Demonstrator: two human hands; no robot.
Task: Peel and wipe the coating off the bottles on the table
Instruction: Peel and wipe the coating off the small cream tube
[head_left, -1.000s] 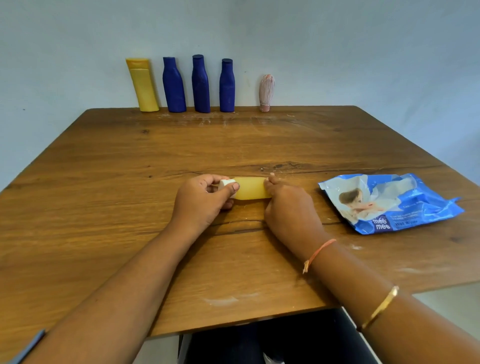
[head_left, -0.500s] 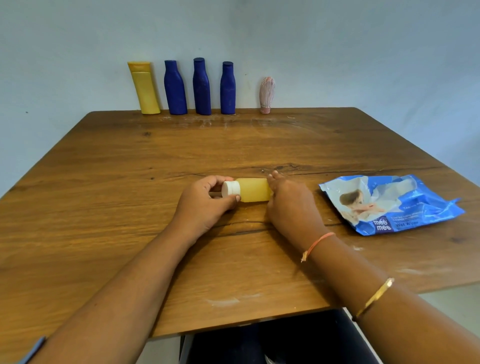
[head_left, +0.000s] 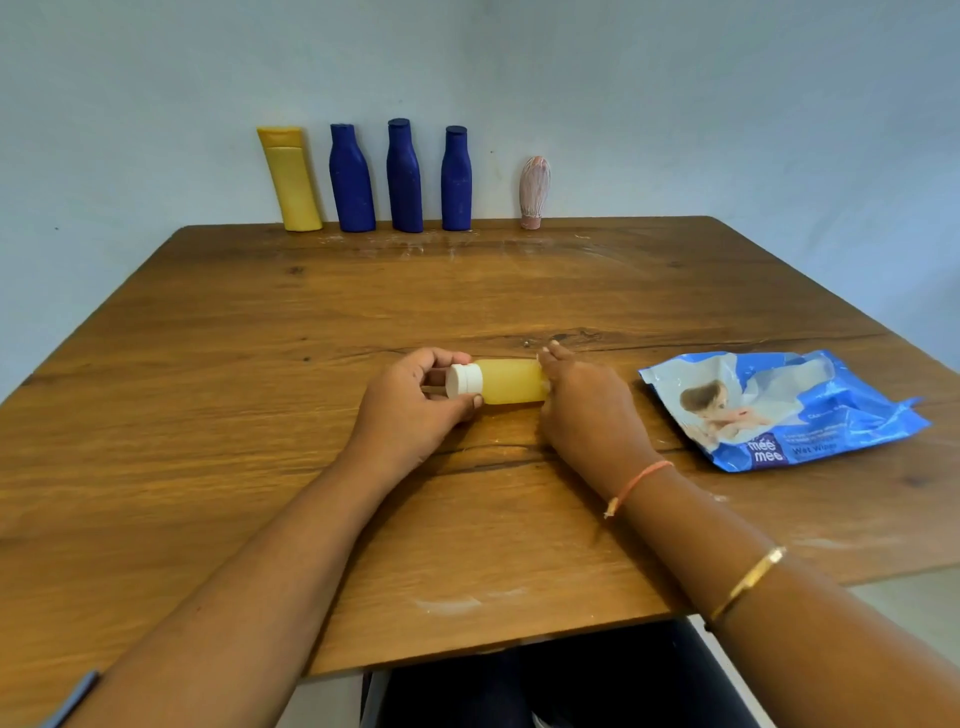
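Yellow bottle (head_left: 511, 382) lying on bench (head_left: 260, 415), probably light and slick; left hand (head_left: 410, 410) gripping cap end, right hand (head_left: 587, 410) pinching base

Blue wet-wipes pack (head_left: 779, 410); pale wall (head_left: 727, 104) behind.

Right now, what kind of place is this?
Probably a plain room at home: a wooden table against a bare pale wall, a pack of baby wet wipes, and a row of bottles at the back.
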